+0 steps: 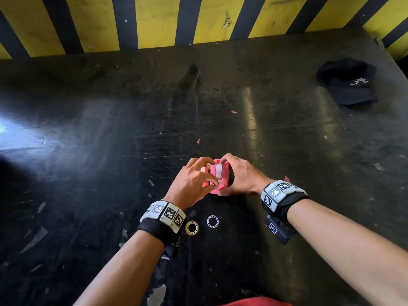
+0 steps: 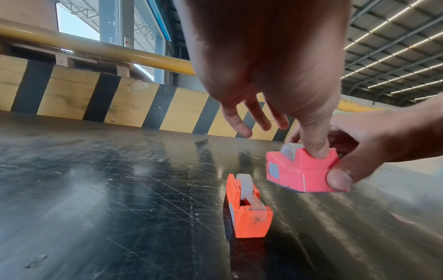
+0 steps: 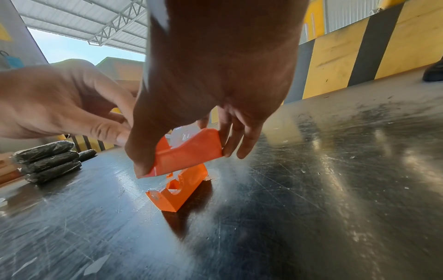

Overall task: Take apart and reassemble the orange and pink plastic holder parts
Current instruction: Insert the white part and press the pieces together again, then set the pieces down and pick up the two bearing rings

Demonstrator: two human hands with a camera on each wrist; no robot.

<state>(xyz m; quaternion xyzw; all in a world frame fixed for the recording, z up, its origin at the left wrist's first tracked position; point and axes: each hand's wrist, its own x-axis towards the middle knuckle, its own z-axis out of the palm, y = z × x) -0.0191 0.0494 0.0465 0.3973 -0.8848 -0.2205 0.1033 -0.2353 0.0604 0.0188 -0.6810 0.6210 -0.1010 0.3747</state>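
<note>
My right hand (image 1: 221,176) grips the pink holder (image 1: 213,172), thumb at its near end and fingers at the far end. In the right wrist view the pink holder (image 3: 189,153) is lifted and tilted above the table. A whitish roll sits in it. My left hand (image 1: 209,173) presses its thumb (image 2: 316,149) on the pink holder (image 2: 299,174) at its near end, while its other fingers hang spread above. The orange holder (image 2: 249,217) stands on the table just left of the pink one, with its own roll, and nothing touches it. From the head camera the left hand mostly hides the orange holder (image 1: 206,183).
Two bearing rings (image 1: 192,227) (image 1: 213,221) lie on the scratched black table (image 1: 88,151) between my wrists. A black cap (image 1: 348,82) lies at the far right. A yellow-and-black striped wall (image 1: 154,21) bounds the far edge. Black wrapped bundles (image 3: 48,161) are stacked at the table's left.
</note>
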